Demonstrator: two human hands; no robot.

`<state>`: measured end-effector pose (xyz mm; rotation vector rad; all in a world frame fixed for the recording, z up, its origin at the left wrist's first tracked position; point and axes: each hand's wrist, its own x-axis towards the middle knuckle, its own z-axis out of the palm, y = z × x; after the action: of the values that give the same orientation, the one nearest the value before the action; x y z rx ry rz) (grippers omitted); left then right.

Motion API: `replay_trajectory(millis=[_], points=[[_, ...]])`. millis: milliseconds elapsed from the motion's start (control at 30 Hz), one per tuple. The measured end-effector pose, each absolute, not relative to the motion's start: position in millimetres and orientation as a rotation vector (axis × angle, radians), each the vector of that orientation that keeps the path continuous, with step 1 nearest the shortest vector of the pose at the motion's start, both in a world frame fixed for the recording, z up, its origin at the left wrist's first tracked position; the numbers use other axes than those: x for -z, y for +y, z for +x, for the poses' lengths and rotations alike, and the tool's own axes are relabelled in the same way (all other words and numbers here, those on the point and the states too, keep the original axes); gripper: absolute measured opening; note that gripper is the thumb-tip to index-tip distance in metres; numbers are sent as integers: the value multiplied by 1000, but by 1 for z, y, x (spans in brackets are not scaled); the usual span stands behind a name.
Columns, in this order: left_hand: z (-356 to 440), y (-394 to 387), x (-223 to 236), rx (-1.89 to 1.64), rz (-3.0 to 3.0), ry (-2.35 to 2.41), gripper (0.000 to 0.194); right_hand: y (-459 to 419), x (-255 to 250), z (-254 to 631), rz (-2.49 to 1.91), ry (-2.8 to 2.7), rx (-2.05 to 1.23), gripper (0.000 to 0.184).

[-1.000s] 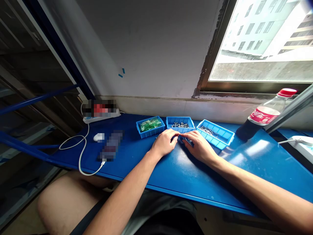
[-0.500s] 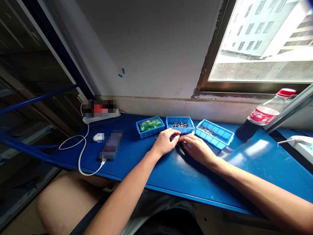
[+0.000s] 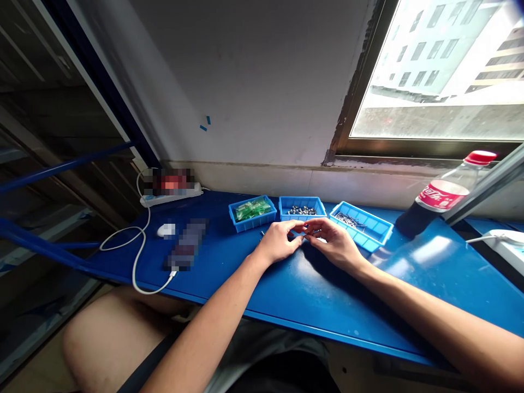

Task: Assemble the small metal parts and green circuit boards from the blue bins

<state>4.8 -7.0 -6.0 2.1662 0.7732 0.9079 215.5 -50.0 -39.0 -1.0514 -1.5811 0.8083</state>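
Observation:
My left hand [image 3: 279, 240] and my right hand [image 3: 334, 244] meet above the blue table, fingertips pinched together. Something small and pale shows between them, too small to name. Just behind my hands stands a blue bin [image 3: 303, 217] with small shiny metal pieces [image 3: 301, 210]. Close to my right hand is another blue bin [image 3: 374, 226], holding thin metal pins or screws [image 3: 347, 219]. To the left, a third blue bin [image 3: 254, 222] holds green plastic pieces [image 3: 252, 207]. A thin metal piece [image 3: 262, 233] lies beside my left hand.
On the left of the table [image 3: 229, 273] lie a blurred phone-like object [image 3: 186, 245], a white cable [image 3: 134, 262] and a small white object [image 3: 165, 231]. A power strip [image 3: 176, 194] is behind them. A cola bottle [image 3: 444, 194] leans at the right, near another white strip [image 3: 505, 243].
My right hand has turned and lifted, so its thumb now shows below the fingers. My left thumb and fingers have parted more, leaving a gap. The bins have not moved.

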Motion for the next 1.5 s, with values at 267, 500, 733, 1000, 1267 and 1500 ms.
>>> replay_trajectory(millis=[267, 500, 733, 1000, 1267, 1500], points=[[4, -3, 7, -951, 2148, 784, 23, -54, 35, 213, -1075, -1471, -865, 38], [4, -4, 2, -1045, 2074, 835, 17, -53, 35, 213, -1200, -1642, -632, 32], [4, -8, -2, -1027, 1989, 905, 43, -60, 29, 211, -1167, -1841, -418, 42], [4, -15, -4, -741, 1947, 768, 51, -61, 26, 209, -1232, -1558, -557, 29], [5, -13, -4, -848, 2018, 725, 37, -57, 28, 213, -1192, -1572, -541, 30], [5, -5, 3, -1036, 1943, 806, 22, -54, 29, 214, -1071, -1757, -464, 23]])
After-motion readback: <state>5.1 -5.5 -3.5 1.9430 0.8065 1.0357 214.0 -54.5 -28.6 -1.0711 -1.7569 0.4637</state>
